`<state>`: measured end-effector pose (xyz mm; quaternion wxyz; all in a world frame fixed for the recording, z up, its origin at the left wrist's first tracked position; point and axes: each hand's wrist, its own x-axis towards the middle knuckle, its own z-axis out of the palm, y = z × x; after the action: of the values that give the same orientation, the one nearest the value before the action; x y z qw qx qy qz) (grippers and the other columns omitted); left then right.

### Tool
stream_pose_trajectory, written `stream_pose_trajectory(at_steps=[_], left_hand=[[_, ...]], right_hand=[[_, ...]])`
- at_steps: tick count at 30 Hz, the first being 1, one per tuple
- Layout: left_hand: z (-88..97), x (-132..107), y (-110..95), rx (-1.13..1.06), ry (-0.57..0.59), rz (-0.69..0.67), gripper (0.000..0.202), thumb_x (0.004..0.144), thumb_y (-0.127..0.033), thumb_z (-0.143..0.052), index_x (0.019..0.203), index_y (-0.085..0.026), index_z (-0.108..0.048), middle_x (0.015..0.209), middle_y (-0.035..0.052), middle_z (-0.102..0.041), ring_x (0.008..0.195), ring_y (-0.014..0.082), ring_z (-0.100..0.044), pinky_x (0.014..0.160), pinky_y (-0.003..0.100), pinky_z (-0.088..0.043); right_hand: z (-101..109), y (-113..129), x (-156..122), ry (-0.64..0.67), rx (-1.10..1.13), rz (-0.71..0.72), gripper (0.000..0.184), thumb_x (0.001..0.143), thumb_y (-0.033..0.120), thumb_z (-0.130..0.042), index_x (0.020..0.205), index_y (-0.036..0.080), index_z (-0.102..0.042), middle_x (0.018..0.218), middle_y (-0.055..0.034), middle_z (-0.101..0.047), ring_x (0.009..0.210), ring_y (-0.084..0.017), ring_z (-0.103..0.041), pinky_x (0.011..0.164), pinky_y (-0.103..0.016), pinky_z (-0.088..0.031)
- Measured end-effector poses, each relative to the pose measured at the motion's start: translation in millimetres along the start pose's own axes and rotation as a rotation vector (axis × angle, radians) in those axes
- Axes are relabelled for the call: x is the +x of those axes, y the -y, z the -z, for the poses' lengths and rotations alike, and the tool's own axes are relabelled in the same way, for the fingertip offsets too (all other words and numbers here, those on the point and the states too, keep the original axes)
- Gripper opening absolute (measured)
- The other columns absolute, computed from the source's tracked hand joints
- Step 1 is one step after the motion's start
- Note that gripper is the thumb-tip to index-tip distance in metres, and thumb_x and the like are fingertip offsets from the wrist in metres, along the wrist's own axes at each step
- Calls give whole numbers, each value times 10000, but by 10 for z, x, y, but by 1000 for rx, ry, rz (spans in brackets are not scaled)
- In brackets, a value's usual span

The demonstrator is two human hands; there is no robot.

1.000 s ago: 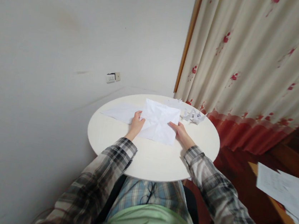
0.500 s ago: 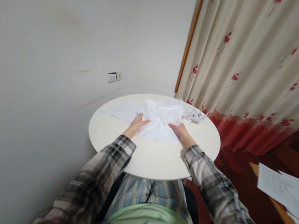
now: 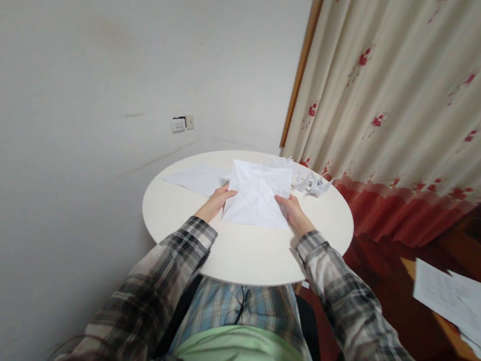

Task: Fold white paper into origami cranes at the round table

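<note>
A creased white sheet of paper (image 3: 257, 197), roughly square, is held over the round white table (image 3: 253, 257). My left hand (image 3: 220, 197) grips its left edge, thumb on top and the other fingers mostly hidden beneath. On the opposite edge my right hand (image 3: 293, 208) pinches the sheet in the same way, thumb over the paper. Fold lines run across the sheet and meet near its middle. Left of it, another white paper (image 3: 199, 177) with a pointed corner lies on the tabletop.
Crumpled paper scraps (image 3: 313, 184) lie at the table's back right. A wall socket (image 3: 178, 125) sits on the wall to the left. Beyond the table hangs a flowered curtain (image 3: 376, 132). Loose papers (image 3: 457, 298) rest on a wooden piece of furniture at the right.
Both thumbs have slid slightly outward toward the side edges of the sheet. The paper stays in nearly the same place, and the view has shifted a little.
</note>
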<state>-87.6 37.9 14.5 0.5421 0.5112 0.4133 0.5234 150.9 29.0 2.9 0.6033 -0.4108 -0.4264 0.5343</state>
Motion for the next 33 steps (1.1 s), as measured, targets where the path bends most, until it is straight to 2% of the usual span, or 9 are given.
stream_pose_trajectory(at_steps=[8, 12, 14, 17, 21, 25, 29, 31, 33], left_hand=[[8, 2, 5, -61, 0, -19, 362, 570, -232, -621, 906, -98, -617, 801, 64, -687, 734, 202, -630, 723, 318, -486], [-17, 3, -23, -125, 15, 8, 397, 577, -204, -571, 958, -97, -599, 824, 70, -687, 747, 210, -635, 726, 330, -494], [-24, 16, -18, -139, 49, 14, 414, 577, -189, -562, 981, -103, -592, 860, 73, -686, 780, 212, -636, 756, 334, -491], [-30, 21, 5, -128, 160, 15, 398, 588, -178, -572, 978, -109, -598, 917, 84, -677, 829, 214, -632, 811, 342, -476], [-62, -42, -10, -60, 258, 62, 410, 619, -197, -625, 1025, -149, -591, 1003, 95, -658, 889, 227, -621, 789, 337, -489], [-104, -108, -54, -22, 291, 72, 533, 602, -232, -691, 1112, -174, -549, 1107, 100, -620, 973, 229, -593, 810, 309, -481], [-98, -84, -46, -40, 294, 38, 571, 569, -244, -726, 1106, -153, -552, 1103, 112, -620, 978, 232, -591, 833, 319, -471], [-81, -54, -32, -63, 240, 3, 560, 550, -238, -737, 1072, -128, -566, 1075, 119, -631, 946, 232, -601, 831, 329, -471], [-61, -32, -22, -81, 136, -12, 524, 541, -234, -740, 1025, -109, -583, 1020, 120, -652, 891, 226, -615, 816, 337, -477]], right_hand=[[2, 1, -15, 69, 22, -18, 289, 598, 140, -667, 884, 152, -621, 843, -42, -706, 715, -197, -658, 735, -336, -520], [-32, 9, -60, 154, 74, -25, 320, 598, 127, -668, 911, 159, -605, 905, -47, -698, 753, -195, -657, 748, -328, -524], [-59, 15, -92, 198, 88, -28, 338, 596, 119, -668, 923, 164, -598, 951, -50, -688, 795, -195, -654, 774, -324, -520], [-97, 25, -135, 269, 108, -37, 354, 600, 116, -663, 943, 166, -591, 985, -52, -678, 851, -201, -646, 814, -329, -510], [-137, 36, -173, 335, 118, -53, 377, 597, 127, -668, 964, 168, -591, 978, -51, -681, 866, -208, -643, 828, -341, -506], [-160, 36, -192, 353, 62, -103, 349, 594, 138, -682, 934, 158, -607, 968, -63, -683, 849, -208, -647, 810, -338, -514], [-143, 16, -160, 317, 65, -107, 352, 594, 137, -684, 937, 157, -607, 963, -66, -685, 829, -207, -650, 787, -334, -522], [-120, 3, -126, 255, 85, -73, 351, 590, 125, -681, 931, 161, -606, 977, -59, -682, 827, -200, -650, 793, -328, -519], [-95, -8, -94, 182, 99, -30, 332, 590, 114, -673, 913, 162, -608, 989, -52, -678, 829, -191, -649, 812, -325, -510]])
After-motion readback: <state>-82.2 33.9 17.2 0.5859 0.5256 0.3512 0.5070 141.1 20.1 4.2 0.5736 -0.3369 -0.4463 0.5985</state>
